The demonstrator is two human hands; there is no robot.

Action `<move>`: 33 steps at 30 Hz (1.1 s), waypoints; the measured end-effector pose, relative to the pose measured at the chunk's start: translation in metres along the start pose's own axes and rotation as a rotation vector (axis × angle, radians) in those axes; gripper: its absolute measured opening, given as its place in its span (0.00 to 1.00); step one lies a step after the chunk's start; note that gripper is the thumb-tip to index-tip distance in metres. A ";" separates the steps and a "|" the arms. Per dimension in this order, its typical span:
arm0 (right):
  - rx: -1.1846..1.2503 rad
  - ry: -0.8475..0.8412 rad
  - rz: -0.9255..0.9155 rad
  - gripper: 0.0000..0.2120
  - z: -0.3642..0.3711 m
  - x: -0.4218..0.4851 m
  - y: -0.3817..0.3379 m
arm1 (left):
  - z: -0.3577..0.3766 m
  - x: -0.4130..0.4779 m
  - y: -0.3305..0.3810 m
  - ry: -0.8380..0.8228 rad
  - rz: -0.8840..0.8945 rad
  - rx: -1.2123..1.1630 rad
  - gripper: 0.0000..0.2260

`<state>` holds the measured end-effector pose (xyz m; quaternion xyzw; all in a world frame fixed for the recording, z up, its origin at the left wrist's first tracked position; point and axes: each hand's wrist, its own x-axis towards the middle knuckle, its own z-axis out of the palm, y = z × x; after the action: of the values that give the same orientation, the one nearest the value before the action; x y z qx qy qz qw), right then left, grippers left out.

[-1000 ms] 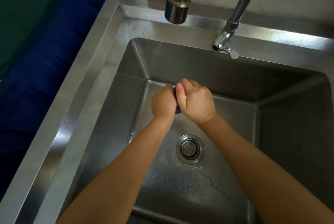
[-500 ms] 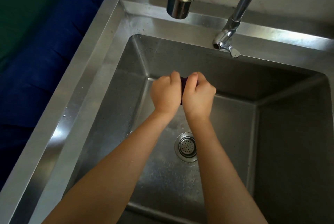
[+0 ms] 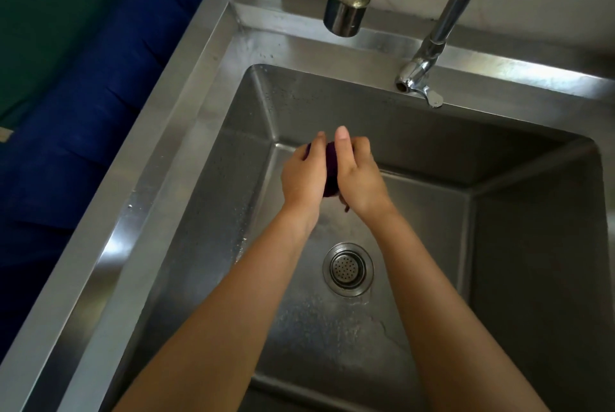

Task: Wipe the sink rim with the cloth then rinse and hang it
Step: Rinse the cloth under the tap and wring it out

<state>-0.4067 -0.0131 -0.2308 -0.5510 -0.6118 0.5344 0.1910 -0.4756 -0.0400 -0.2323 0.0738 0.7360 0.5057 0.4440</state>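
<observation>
Both my left hand (image 3: 303,178) and right hand (image 3: 361,182) clamp the balled cloth (image 3: 331,165), twisted anew; wringing now, hanging comes next.

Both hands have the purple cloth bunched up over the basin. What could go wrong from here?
1. The cloth is wadded small between the left hand and right hand; if it slips, it would likely land near the drain strainer.
2. No water shows at the wide spout or the small tap, so the rinse may be cut short.
3. Squeezing could splash the sink rim, which already carries droplets.
</observation>
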 end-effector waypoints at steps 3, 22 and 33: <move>-0.164 0.062 -0.253 0.26 -0.015 -0.018 0.003 | -0.005 0.000 0.004 0.048 0.050 -0.020 0.16; -0.482 0.371 -0.697 0.19 -0.009 0.002 0.006 | 0.006 -0.012 0.007 0.211 0.341 0.222 0.24; -0.162 0.279 -0.478 0.15 -0.013 -0.007 0.001 | 0.005 -0.018 0.003 0.196 0.644 0.343 0.24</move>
<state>-0.3931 -0.0132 -0.2245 -0.4726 -0.7328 0.3429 0.3493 -0.4628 -0.0451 -0.2200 0.3259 0.7880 0.4934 0.1712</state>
